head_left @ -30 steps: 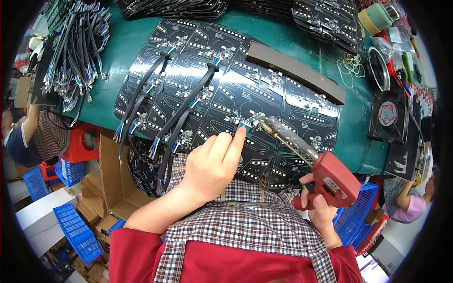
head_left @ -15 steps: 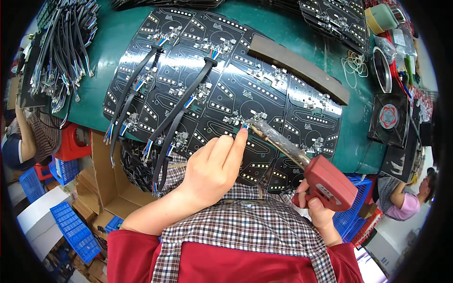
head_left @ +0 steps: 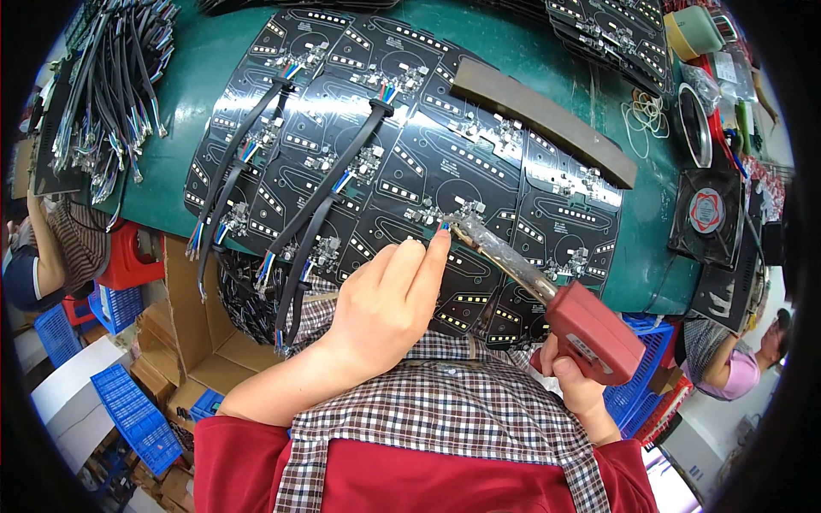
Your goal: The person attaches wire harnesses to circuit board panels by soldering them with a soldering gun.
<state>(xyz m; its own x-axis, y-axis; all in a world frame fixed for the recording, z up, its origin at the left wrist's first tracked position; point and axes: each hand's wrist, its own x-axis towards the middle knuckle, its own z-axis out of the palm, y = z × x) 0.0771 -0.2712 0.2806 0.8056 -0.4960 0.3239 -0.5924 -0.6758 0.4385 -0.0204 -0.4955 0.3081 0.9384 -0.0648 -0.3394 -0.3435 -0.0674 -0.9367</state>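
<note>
Black circuit boards (head_left: 445,175) with rows of small pale components form a large panel on the green bench top. My left hand (head_left: 380,303) is closed with its fingertips on thin coloured wires (head_left: 443,228) at the middle of the panel; the rest of that cable is hidden by the hand. Wrapped round the handle of a red soldering gun (head_left: 596,332), my right hand (head_left: 575,380) holds its long metal barrel slanting up to the left. The tip meets the board right beside the wires. Black cables (head_left: 329,192) lie across the panel's left columns, their coloured ends at the solder pads.
A long dark bar (head_left: 543,121) lies over the panel's right part. Loose cables (head_left: 107,94) are heaped far left, and more boards (head_left: 607,38) are stacked far right. A square fan (head_left: 706,212) stands at the right edge. A cardboard box (head_left: 192,321) sits below the bench, left.
The soldering gun's red body has shifted slightly left and upward in my right hand, its tip staying by the wires. My left hand is almost still.
</note>
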